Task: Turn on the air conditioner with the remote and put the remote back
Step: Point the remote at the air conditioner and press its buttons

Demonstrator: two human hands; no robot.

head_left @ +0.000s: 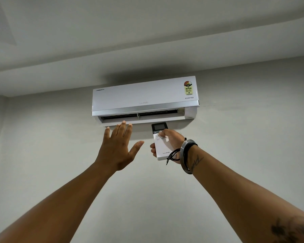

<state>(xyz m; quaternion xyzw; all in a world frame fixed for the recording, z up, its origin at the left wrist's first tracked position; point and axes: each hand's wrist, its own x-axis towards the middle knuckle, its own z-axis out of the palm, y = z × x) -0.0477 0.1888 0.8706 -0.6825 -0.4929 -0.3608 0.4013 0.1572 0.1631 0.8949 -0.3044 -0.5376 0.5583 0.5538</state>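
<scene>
A white wall-mounted air conditioner (144, 97) hangs high on the wall, its bottom flap swung open over dark vents. My right hand (172, 142) holds a white remote (162, 148) with a dark screen at its top, pointed up at the unit, my thumb resting on a button just below the screen. My left hand (118, 146) is raised flat beneath the vent, fingers spread, holding nothing. A metal bangle and black cord sit on my right wrist.
A plain pale wall (244, 155) surrounds the unit. The ceiling (147, 32) steps down in a ledge just above it. A corner of the room lies at the far left.
</scene>
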